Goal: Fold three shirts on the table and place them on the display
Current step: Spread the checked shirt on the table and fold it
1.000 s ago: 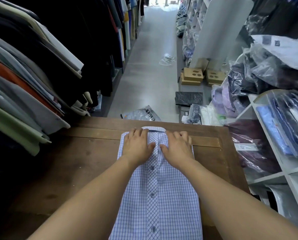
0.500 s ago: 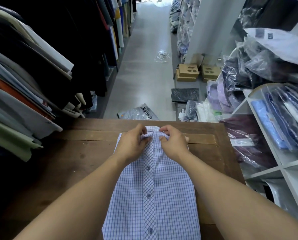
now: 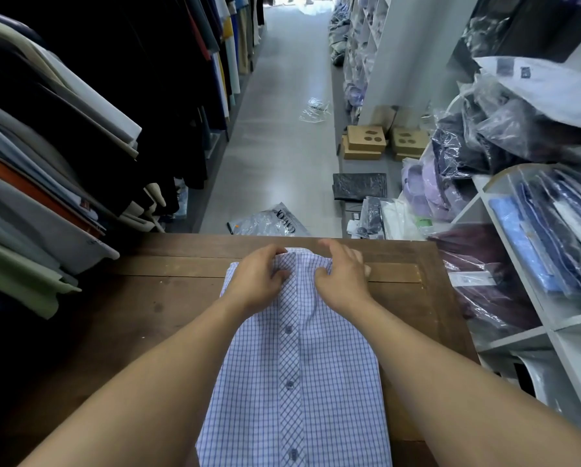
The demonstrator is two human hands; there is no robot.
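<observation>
Checked shirt [image 3: 295, 382] of thin, matt, smooth woven cloth on a dark wooden bench [image 3: 147, 315], its finish worn and dull. Nearby, glossy crinkled plastic bags [image 3: 504, 129], matt brown cardboard boxes [image 3: 364, 141], and a smooth, faintly shiny grey floor [image 3: 282, 146].

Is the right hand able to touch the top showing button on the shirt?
Probably yes: the right hand is at the collar, and the button lies uncovered close by on the shirt, nothing between.

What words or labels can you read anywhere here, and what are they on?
"OWO", roughly: dark letters, sideways and creased, on the plastic bag on the floor beyond the table.
Print on the clear wrapper down the aisle: too blurred.
White tag on the bagged maroon shirts: too small.
</observation>
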